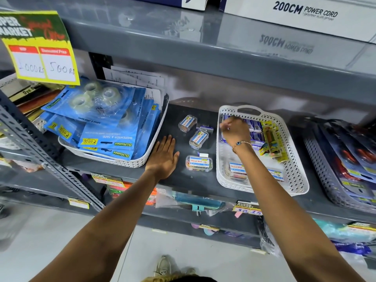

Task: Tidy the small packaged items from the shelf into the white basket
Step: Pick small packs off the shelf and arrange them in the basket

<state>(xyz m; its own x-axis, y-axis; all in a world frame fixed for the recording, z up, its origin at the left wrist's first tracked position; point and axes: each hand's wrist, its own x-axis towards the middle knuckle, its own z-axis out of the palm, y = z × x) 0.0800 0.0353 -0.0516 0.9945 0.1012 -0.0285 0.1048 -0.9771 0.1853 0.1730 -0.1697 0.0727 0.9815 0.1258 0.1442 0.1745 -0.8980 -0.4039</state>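
Right hand is inside the white basket, reaching toward its far left corner; fingers curled down over the blue-and-white packets there. Whether it grips one cannot be told: fingertips are hidden behind the knuckles. Beaded bracelet on that wrist.

Left hand lies flat, palm down, fingers extended and empty, on the dark shelf, just right of the left basket holding blue tape-dispenser packs.

Three small clear packaged boxes with blue-and-white labels sit loose on the shelf between the two baskets: far box, middle box, near box. A small blue-white packet lies just beside the middle box, a small white item just beyond the near box.

Inside the white basket: more labelled clear boxes at the near end, yellow-green packs along the right side.

Grey basket at far right holds carded items. Yellow price sign hangs upper left.
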